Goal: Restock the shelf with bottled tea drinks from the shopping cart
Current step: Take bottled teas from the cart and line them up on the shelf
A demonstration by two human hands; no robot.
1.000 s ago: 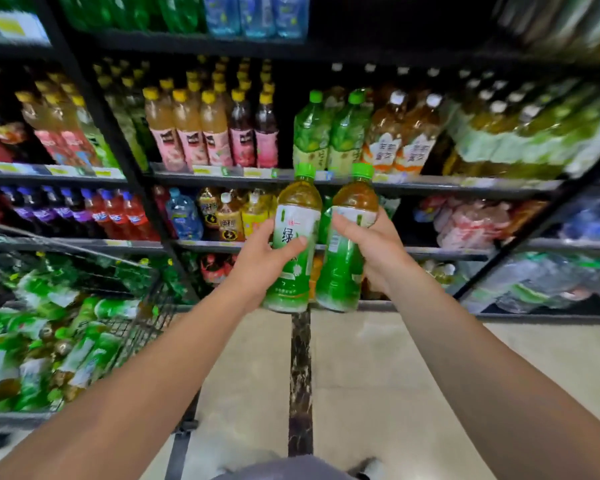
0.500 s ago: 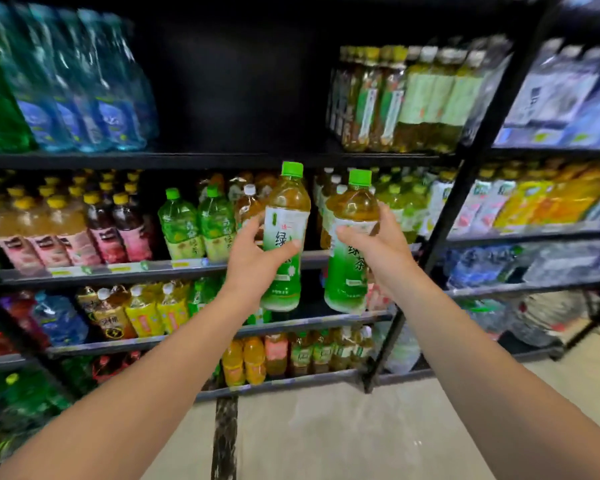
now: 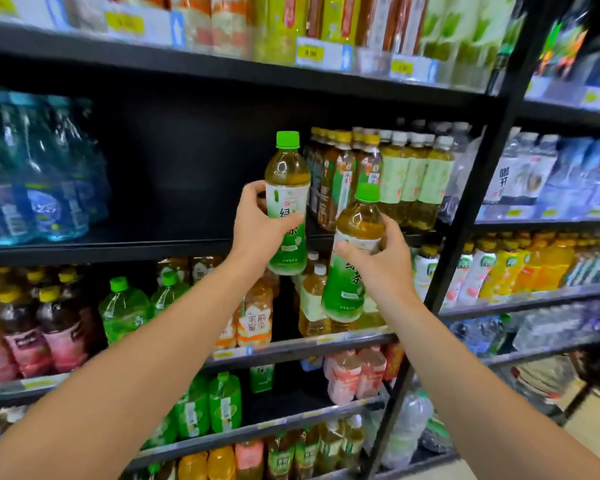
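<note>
Two green-capped bottles of green tea are raised in front of a black shelf rack. My left hand grips the left tea bottle around its label, holding it upright at the level of the dark shelf board. My right hand grips the right tea bottle, slightly lower and tilted a little. To the left of the left bottle the shelf bay is dark and holds nothing. The shopping cart is out of view.
Rows of tea bottles stand right of the dark bay. Blue water bottles fill its left end. Shelves below carry green, pink and orange drinks. A black upright post divides the racks; more bottles fill the right rack.
Both hands rose with their bottles from the lower shelves to the dark bay's level. The view tilted up and moved closer; the left bottle now stands higher than the right one.
</note>
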